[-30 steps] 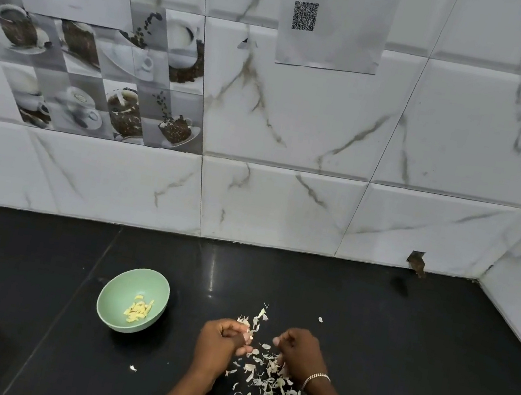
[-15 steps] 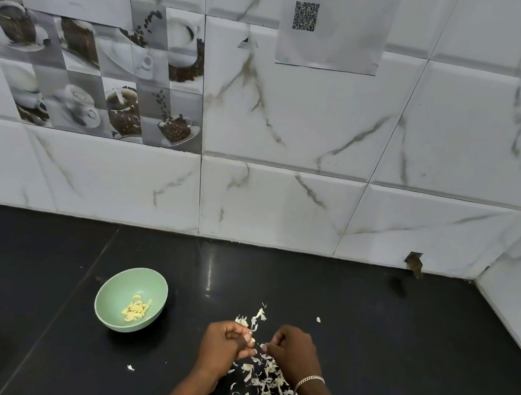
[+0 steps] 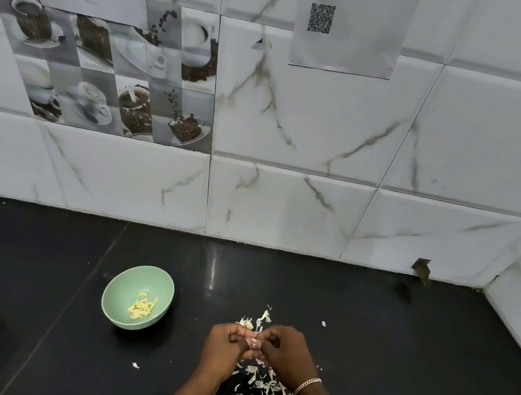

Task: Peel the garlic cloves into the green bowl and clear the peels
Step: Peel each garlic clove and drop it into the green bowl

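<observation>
The green bowl (image 3: 117, 290) stands on the black counter, left of my hands, with several peeled yellowish cloves (image 3: 142, 306) inside. My left hand (image 3: 222, 351) and my right hand (image 3: 287, 355) meet fingertip to fingertip above a heap of white garlic peels (image 3: 267, 388). Both pinch a small pale garlic clove (image 3: 252, 341) between them; most of it is hidden by the fingers. A bracelet sits on my right wrist.
Stray peel flakes (image 3: 323, 323) lie scattered around the heap, one (image 3: 135, 365) below the bowl. The marble-tiled wall (image 3: 286, 202) closes the counter at the back and on the right. Dark counter stretches to the left and right of my hands.
My hands have come closer together until the fingertips meet on the clove. The bowl and the peel heap have stayed in place.
</observation>
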The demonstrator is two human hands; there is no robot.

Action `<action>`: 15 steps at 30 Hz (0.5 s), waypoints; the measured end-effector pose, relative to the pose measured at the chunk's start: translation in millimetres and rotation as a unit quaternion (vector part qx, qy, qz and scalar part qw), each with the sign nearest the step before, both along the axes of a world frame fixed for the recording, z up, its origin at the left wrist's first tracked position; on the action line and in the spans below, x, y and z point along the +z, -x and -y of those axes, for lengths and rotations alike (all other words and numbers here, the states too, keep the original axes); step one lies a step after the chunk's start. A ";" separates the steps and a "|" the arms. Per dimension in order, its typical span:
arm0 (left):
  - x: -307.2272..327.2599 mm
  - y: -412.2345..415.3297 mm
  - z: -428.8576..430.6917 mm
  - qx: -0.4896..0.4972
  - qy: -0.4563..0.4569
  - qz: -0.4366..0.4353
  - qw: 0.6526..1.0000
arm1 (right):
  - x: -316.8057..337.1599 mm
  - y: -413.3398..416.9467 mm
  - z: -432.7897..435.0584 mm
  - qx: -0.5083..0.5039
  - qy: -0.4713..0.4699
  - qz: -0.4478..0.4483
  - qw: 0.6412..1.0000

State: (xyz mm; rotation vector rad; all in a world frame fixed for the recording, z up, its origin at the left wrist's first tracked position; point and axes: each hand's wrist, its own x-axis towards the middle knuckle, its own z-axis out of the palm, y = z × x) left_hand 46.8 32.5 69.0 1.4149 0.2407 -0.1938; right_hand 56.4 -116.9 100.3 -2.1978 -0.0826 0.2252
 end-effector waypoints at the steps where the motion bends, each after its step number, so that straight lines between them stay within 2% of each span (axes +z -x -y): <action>1: -0.6 -0.1 -1.1 0.001 0.004 -0.001 1.000 | -2.8 -1.0 0.4 -0.005 0.003 -0.003 1.000; 6: -15.3 1.7 -11.7 0.021 -0.022 -0.022 0.999 | -10.2 -7.9 -3.0 -0.034 -0.011 -0.020 0.999; 9: -25.1 6.0 -17.6 0.027 -0.038 -0.030 0.998 | -11.7 -19.2 -14.8 -0.035 -0.067 -0.034 0.997; 12: -32.5 10.1 -23.9 0.029 -0.036 -0.045 0.998 | -6.0 -34.2 -45.4 -0.007 -0.131 -0.035 0.991; 15: -35.5 14.0 -31.0 0.050 -0.034 -0.058 0.996 | 6.0 -50.1 -90.4 0.026 -0.156 -0.045 0.986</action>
